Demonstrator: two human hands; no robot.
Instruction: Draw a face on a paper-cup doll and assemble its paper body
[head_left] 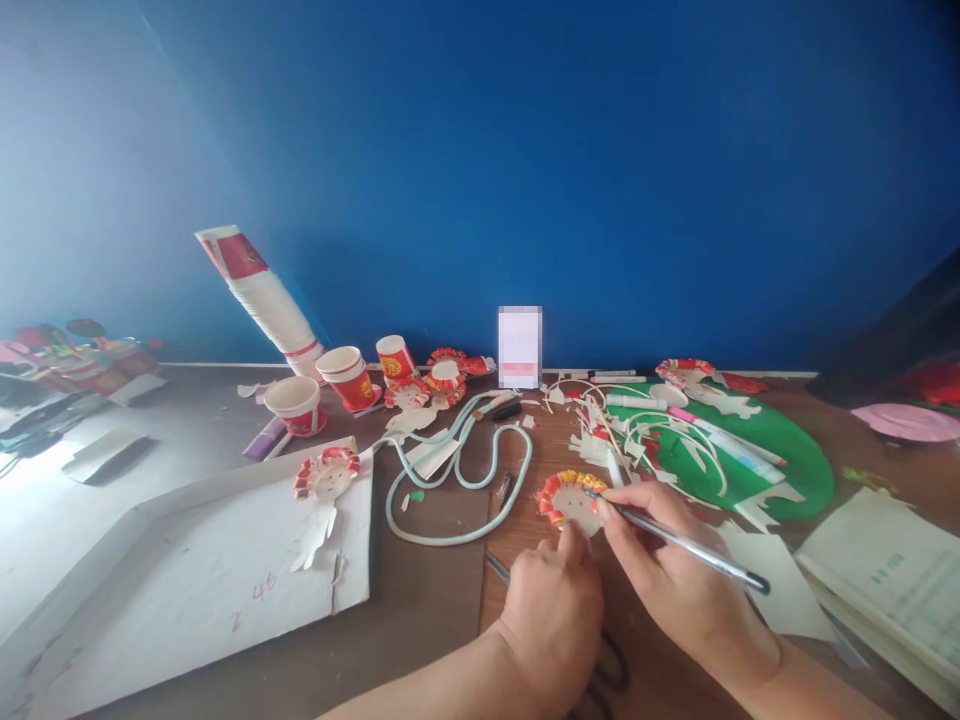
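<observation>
Paper cutout [572, 503], w/ a fringed red-and-yellow rim round its pale disc, sits right of ctr, lower half of frame; LH (left hand) [555, 605] has fingers curled in, gripping its lower edge, tips mostly hidden; RH (right hand) [675, 565] grips the pen [686, 545] btwn thumb and fingers, tip at the disc's upper-right part; step in hand appears to be pen marking; for good results, keep LH pressure firm at the edge, clear of the pen path; use light, short strokes, as thin card may dent; don't crush the fringe under RH. Containers, working outward: white tray [187, 600], lower left, bears a similar cutout [328, 482] near its right end; upright paper cup [294, 396], left of ctr, shows a pale inside, contents n/a from this angle; nested cups [345, 375] stand just behind it, one inside another; small cup [395, 358] is farther back, orientation unclear; tall cup stack [262, 300], upper left, leans, many nested; red containers [135, 362], far-left edge, seem to hold pens or sticks, too blurred to ID.
</observation>
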